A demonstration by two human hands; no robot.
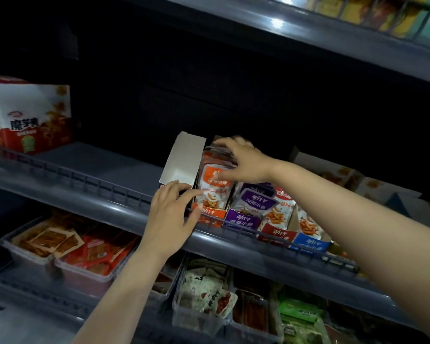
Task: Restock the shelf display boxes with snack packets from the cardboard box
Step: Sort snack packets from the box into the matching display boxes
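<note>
Left hand (170, 214) touches card display box (210, 217); right hand (243, 162) pinches glossy packets (215, 187).

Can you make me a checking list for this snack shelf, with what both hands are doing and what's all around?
Surface: grey middle shelf with a low wire rail along the front.
Job's things: orange snack packets stand in the orange display box; purple display box, red display box and blue display box sit to its right; a white open box, seemingly empty, is on its left. Supply cardboard box: not seen.
Clutter: red-and-white carton at the far left.
Hands: right hand grips the packets' tops; left hand rests open against the orange box's front.
Cables: nothing seen.
Surroundings: clear snack trays below, upper shelf above, dim light.
</note>
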